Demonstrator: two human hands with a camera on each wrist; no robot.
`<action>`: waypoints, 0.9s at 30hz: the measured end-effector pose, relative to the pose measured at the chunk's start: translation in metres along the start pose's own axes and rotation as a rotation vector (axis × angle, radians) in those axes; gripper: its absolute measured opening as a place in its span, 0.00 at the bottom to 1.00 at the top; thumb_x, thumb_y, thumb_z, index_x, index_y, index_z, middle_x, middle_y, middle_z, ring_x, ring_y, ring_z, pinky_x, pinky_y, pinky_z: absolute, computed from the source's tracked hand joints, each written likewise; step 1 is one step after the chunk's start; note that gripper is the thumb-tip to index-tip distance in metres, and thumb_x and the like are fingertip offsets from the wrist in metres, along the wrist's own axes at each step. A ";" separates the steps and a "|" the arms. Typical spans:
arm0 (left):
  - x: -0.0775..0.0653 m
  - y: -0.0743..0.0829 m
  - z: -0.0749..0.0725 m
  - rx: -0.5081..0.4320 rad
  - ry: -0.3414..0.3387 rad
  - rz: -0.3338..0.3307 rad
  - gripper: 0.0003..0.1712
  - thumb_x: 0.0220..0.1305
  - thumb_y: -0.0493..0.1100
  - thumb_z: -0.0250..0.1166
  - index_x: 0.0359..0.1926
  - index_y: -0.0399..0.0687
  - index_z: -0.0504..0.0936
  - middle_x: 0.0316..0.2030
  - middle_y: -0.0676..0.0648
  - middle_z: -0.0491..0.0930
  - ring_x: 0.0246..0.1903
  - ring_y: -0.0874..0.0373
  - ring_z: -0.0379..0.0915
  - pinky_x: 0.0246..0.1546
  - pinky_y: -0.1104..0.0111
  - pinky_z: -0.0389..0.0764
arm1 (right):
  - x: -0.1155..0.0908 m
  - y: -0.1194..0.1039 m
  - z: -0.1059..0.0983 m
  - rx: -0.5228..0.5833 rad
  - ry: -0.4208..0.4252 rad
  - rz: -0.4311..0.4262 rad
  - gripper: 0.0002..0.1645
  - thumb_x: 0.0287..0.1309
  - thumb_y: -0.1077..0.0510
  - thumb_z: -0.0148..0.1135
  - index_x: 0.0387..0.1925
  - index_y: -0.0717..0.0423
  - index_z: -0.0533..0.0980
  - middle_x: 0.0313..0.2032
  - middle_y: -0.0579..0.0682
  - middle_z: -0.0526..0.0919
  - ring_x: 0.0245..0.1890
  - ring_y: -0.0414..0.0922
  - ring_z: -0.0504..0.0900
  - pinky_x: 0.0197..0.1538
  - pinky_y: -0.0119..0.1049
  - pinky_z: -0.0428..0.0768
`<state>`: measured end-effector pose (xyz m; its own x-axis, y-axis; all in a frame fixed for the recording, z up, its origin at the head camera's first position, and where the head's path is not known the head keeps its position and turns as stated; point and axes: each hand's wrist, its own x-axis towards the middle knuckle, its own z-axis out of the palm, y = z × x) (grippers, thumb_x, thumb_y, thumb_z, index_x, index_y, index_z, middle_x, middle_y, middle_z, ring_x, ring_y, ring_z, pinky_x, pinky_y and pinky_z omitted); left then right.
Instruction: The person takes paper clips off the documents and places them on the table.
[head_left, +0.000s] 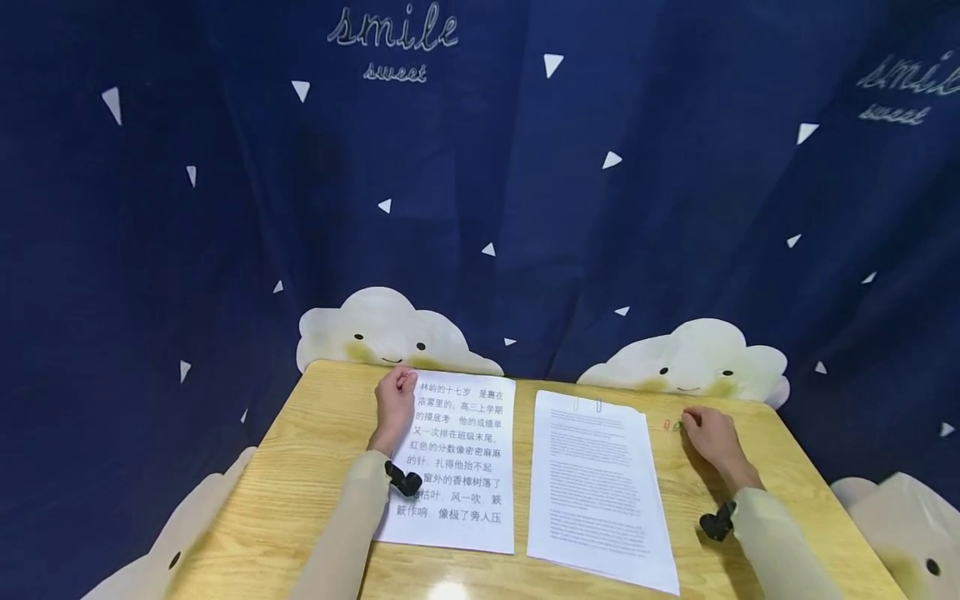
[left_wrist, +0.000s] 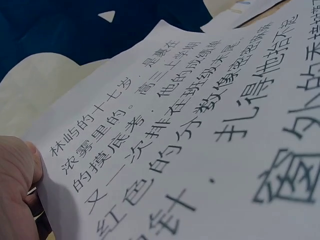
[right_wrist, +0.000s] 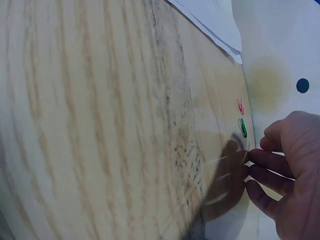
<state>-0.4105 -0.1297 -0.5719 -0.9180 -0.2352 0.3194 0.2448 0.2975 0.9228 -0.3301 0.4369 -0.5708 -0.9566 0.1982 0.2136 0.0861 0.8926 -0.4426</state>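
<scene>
My left hand (head_left: 395, 400) pinches the upper left edge of a sheet of paper (head_left: 457, 467) with large printed Chinese characters. The left wrist view has that hand (left_wrist: 19, 187) at its lower left, and the sheet (left_wrist: 165, 125) rises at a slant. Over on the right, my right hand (head_left: 712, 433) has its fingertips down by the table's far edge, beside a green paper clip (head_left: 677, 426) and a red paper clip (head_left: 666, 425). In the right wrist view a gap shows between thumb and fingers of that hand (right_wrist: 287, 172), and a thin pale sliver lies near the fingertips.
Between the hands lies a stack of small-print sheets (head_left: 592, 492), with a dark paper clip (head_left: 598, 406) and a pale clip (head_left: 576, 404) at its top edge. Everything lies on a wooden table (head_left: 292, 467). A navy curtain (head_left: 450, 167) with cloud shapes hangs behind the far edge.
</scene>
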 end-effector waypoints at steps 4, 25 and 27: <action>0.003 -0.001 -0.003 0.007 -0.011 -0.028 0.07 0.70 0.38 0.58 0.41 0.41 0.82 0.29 0.42 0.77 0.28 0.56 0.70 0.27 0.72 0.68 | 0.000 -0.003 -0.002 0.001 -0.006 0.005 0.22 0.71 0.59 0.51 0.57 0.73 0.72 0.53 0.72 0.77 0.53 0.67 0.75 0.52 0.60 0.73; 0.002 -0.005 -0.002 0.107 -0.065 -0.015 0.08 0.70 0.37 0.58 0.40 0.35 0.81 0.29 0.41 0.78 0.28 0.54 0.69 0.29 0.68 0.68 | -0.016 -0.003 -0.008 0.089 -0.084 -0.004 0.36 0.75 0.43 0.39 0.62 0.73 0.65 0.57 0.73 0.72 0.56 0.67 0.71 0.55 0.60 0.72; 0.003 -0.007 -0.001 0.118 -0.058 -0.002 0.07 0.69 0.36 0.59 0.40 0.36 0.81 0.30 0.42 0.79 0.29 0.54 0.71 0.31 0.68 0.69 | -0.017 -0.002 -0.008 0.095 -0.080 -0.013 0.37 0.75 0.42 0.37 0.63 0.74 0.64 0.57 0.73 0.71 0.57 0.68 0.71 0.55 0.61 0.71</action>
<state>-0.4141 -0.1336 -0.5772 -0.9359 -0.1825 0.3014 0.2079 0.4045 0.8906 -0.3115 0.4343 -0.5669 -0.9769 0.1504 0.1517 0.0502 0.8520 -0.5211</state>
